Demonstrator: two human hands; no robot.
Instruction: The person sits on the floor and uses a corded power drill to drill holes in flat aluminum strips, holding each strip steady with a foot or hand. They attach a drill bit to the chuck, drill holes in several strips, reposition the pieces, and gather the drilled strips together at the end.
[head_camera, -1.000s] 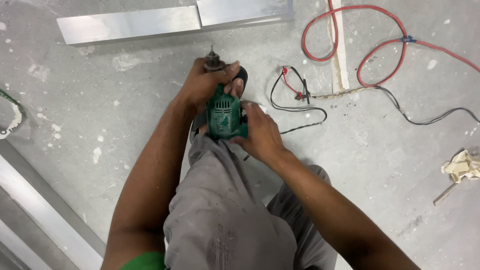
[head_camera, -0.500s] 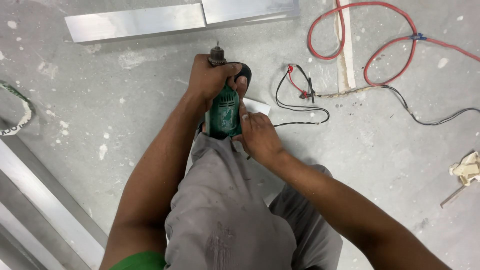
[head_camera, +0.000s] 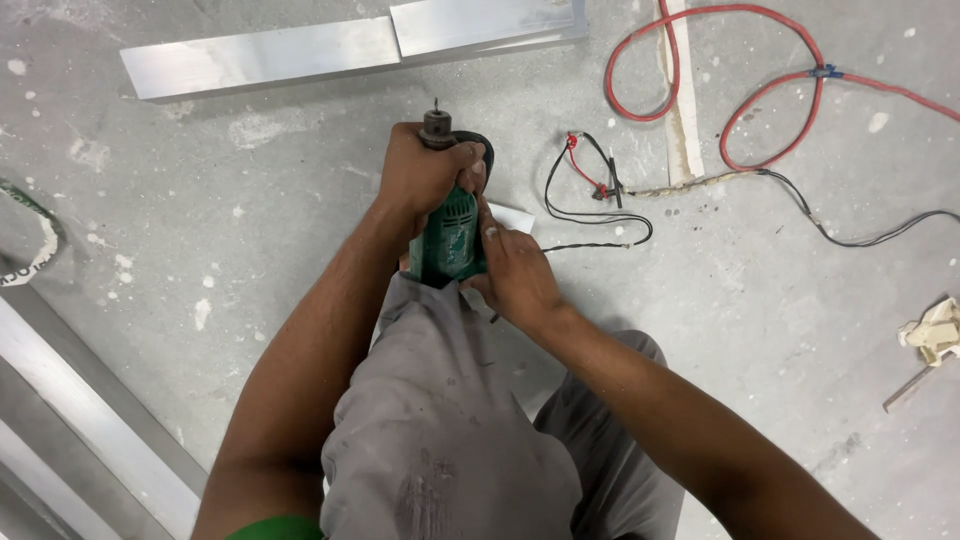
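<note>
Left hand (head_camera: 425, 170) wraps the green drill's (head_camera: 448, 235) nose; right hand (head_camera: 515, 275) grips its body. Bit apparently touching nothing; drilling unstarted.

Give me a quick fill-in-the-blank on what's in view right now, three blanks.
1. Both hands grip a ____ power drill.
2. The left hand wraps the end near the ____.
3. The looped cable on the concrete floor is ____.

Missing words: green; chuck; red

The right hand holds the drill's body.
</note>
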